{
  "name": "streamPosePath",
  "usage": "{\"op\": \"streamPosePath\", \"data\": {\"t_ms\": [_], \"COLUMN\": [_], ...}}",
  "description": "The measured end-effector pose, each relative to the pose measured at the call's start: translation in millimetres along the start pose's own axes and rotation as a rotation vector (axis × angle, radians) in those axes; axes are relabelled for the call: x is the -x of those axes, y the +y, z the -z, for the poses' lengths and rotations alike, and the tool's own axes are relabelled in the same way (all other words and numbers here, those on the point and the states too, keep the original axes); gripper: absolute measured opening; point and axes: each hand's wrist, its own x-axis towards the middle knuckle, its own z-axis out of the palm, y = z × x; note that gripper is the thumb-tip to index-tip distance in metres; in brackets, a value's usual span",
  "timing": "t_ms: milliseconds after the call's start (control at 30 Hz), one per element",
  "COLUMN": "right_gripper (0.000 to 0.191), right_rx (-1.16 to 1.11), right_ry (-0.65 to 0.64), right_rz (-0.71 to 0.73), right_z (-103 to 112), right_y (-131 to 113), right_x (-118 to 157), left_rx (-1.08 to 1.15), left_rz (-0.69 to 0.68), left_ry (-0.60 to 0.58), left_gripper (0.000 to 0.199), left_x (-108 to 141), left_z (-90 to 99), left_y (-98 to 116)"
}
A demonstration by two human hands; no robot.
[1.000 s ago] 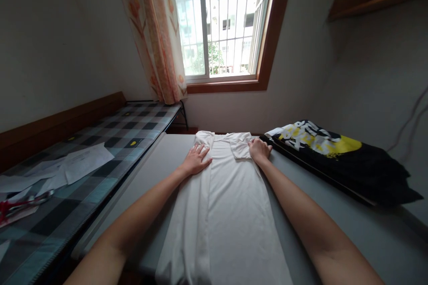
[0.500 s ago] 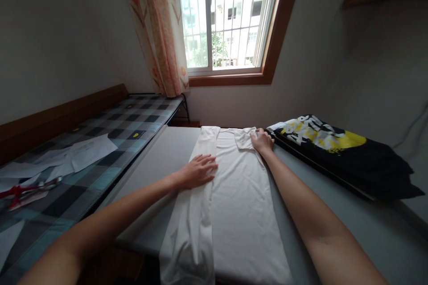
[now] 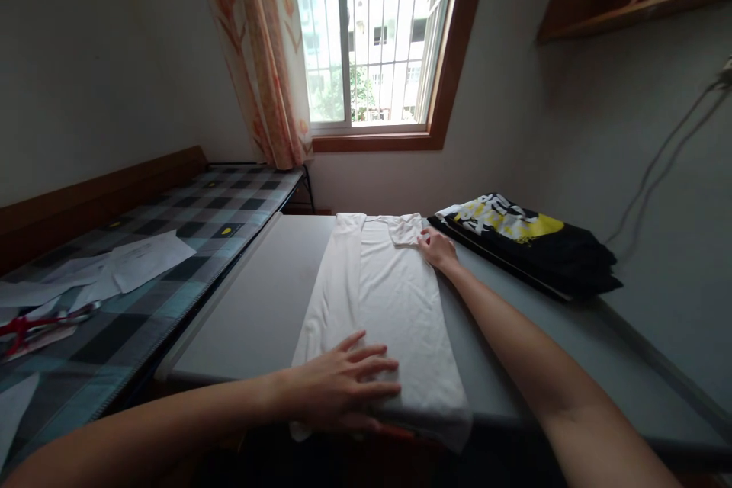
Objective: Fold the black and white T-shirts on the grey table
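Observation:
A white T-shirt (image 3: 394, 297) lies lengthwise on the grey table (image 3: 252, 290), its left side folded inward in a long strip. Its short sleeve (image 3: 407, 229) is turned in at the far right corner, and its lower end hangs over the table's front edge. My left hand (image 3: 348, 381) lies spread across the lower part of the shirt, fingers apart and pointing right. At the far right edge, beside the sleeve, my right hand (image 3: 438, 248) has curled fingers pinching the cloth; some fingertips are hidden.
Dark folded clothes with a yellow and white print (image 3: 526, 240) lie at the table's right back. To the left is a bed with a checked cover (image 3: 149, 274), holding papers (image 3: 142, 263) and a red-handled tool (image 3: 23, 328). A window (image 3: 377, 38) and curtain (image 3: 268, 53) are beyond.
My left hand has slid from mid-shirt toward me, to the lower end. The left fold now lies flatter, and the shirt's lower end has shifted. My right hand remains by the sleeve.

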Motion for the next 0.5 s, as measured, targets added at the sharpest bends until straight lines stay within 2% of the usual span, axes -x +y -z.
{"op": "streamPosePath", "data": {"t_ms": [100,200,267,367,500], "right_gripper": [0.03,0.025,0.022,0.021,0.021], "right_rx": [-0.041,-0.062,-0.079,-0.092,-0.097], "right_ry": [-0.064,-0.129,-0.163,-0.187,-0.187], "right_rz": [-0.018,0.026,0.054,0.069,0.064], "right_z": [6.2,12.4,16.3,20.3,21.7], "right_y": [4.1,8.4,11.7,16.6,20.3], "right_x": [-0.1,-1.5,-1.7,-1.1,-3.0], "left_rx": [-0.058,-0.094,-0.108,-0.114,-0.063], "left_rz": [-0.12,-0.278,-0.335,-0.39,-0.436], "left_ry": [0.032,-0.002,-0.022,-0.061,-0.134], "left_gripper": [0.041,0.041,0.047,0.054,0.03], "left_x": [-38.0,-79.4,-101.9,-123.9,-137.5], "left_z": [-5.2,-9.3,-11.1,-12.2,-10.7], "left_y": [7.0,11.3,13.3,14.1,11.9]}}
